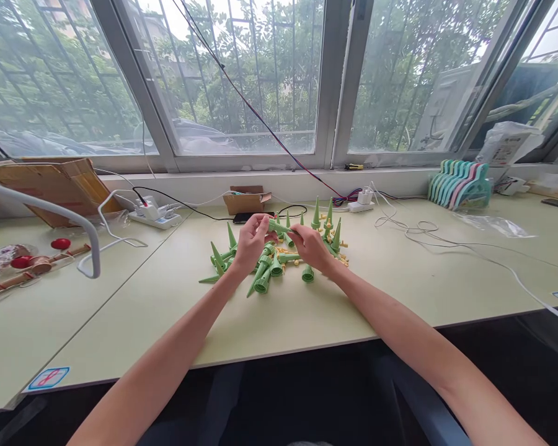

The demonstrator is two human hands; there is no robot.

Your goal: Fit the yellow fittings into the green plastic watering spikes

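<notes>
Between my two hands, raised over the table, is a green plastic plant watering spike (279,227). My left hand (252,240) is closed round its wide threaded end. The fingers of my right hand (310,245) close on its narrower end, hiding the tip. Below and around the hands lies a pile of similar green spikes (261,283), some on their sides, some with the open threaded end facing me. Several others (316,215) stand point up behind my right hand. Small yellow plastic pieces (344,244) are scattered among them.
A small open cardboard box (246,201) and a black phone (242,218) lie behind the pile. Power strips (154,214) and loose white cables (423,229) run along the back. Pastel hangers (460,184) stand at right. A grey metal tube (90,235) arches in at left.
</notes>
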